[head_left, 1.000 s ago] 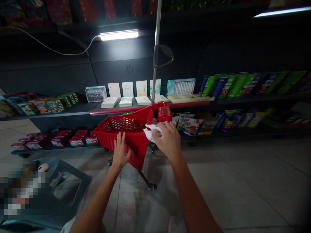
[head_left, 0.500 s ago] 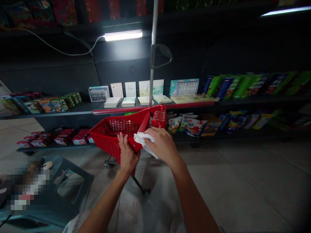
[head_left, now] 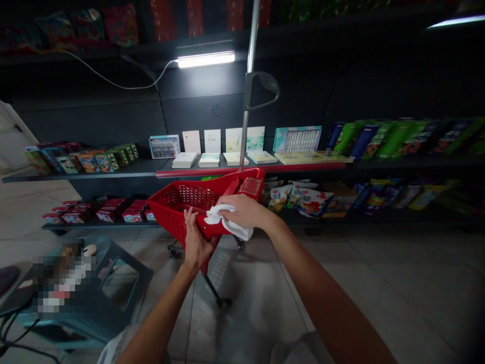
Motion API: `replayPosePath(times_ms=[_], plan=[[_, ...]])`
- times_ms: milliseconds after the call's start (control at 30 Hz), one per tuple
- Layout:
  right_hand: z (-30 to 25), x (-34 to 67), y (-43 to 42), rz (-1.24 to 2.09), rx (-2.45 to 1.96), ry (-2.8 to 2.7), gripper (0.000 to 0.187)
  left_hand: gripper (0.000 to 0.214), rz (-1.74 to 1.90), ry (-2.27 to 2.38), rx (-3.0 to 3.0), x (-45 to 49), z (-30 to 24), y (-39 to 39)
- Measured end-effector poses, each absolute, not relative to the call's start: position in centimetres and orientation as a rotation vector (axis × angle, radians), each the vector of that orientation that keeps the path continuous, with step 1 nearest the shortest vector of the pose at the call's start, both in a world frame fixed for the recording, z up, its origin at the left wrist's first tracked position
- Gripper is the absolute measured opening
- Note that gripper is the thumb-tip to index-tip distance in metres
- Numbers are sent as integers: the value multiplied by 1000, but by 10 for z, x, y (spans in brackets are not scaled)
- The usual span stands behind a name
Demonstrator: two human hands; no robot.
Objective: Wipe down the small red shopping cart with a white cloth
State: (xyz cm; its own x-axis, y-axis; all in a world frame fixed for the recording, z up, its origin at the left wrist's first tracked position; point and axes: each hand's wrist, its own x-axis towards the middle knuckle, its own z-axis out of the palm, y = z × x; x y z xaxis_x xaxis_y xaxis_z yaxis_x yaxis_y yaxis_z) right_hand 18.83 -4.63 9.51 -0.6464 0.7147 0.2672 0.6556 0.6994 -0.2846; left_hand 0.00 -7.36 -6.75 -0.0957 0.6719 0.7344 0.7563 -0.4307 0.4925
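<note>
A small red shopping cart with perforated sides stands in front of me. My left hand grips its near edge, fingers reaching up over the rim. My right hand is closed around a white cloth, pressing it on the cart's red end beside the handle part. One corner of the cloth pokes out toward my left hand; another hangs below my right palm. The cart's upright metal pole carries a grey loop handle.
Behind the cart, a dark shelf holds booklets, small boxes and green bags. Snack packs lie on the lower shelf. A blue-grey plastic stool with blurred items and cables is at the left. A lit tube hangs above.
My right hand and the cloth have shifted slightly down along the cart's end, and the forearm has swung outward to the right. My left hand keeps its hold. The view has turned a little left.
</note>
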Motion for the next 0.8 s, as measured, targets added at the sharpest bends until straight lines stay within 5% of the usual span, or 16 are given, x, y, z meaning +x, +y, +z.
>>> replayPosePath(times_ms=[333,567,800], plan=[[93,150,24,-374,-1266,-2824,30,94,-1561,-1618,-2033,-14,-65,-82],[118,163,58,-157,-1180,-3031,20,90,-1502,-1650,-2047,-20,-65,-86],[105,240,92,73,-1259,-2484,30,91,-1578,-1647,-2019,-38,-69,-94]])
